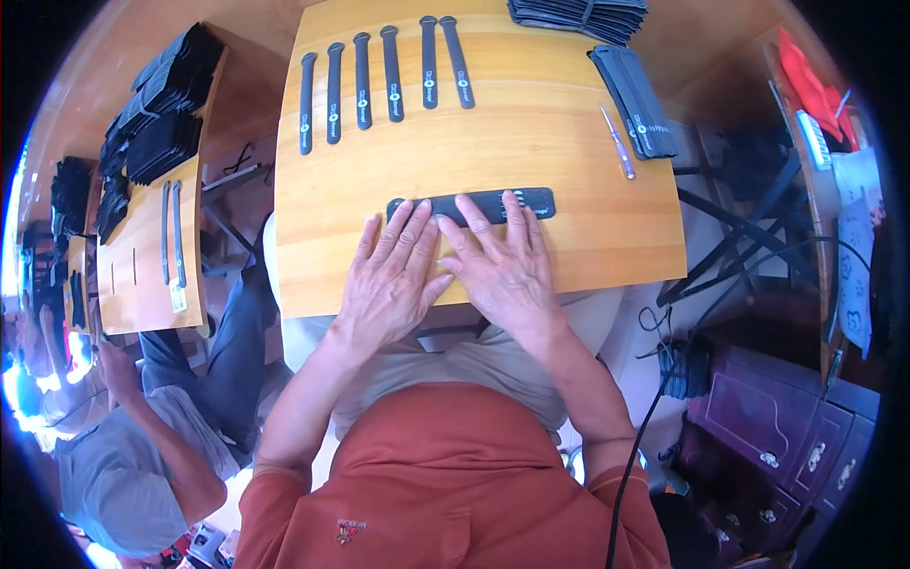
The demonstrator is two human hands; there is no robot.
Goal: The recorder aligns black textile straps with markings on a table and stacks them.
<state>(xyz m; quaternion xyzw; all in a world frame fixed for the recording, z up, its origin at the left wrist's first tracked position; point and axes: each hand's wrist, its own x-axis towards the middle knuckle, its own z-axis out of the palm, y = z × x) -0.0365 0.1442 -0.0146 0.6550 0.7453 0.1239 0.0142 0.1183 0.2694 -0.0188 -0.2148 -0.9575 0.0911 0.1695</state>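
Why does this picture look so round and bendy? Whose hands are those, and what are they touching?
There's no robot here, just a person's bare hands! The camera sits on that person's head, looking down. Its very wide lens makes straight edges bend.

The left hand and right hand lie flat, with fingers resting on a wide dark strip. Neither is gripping anything.

Farther up the wooden table are six narrow dark strips in a row. On the right are a pile of dark strips and a thin tool.
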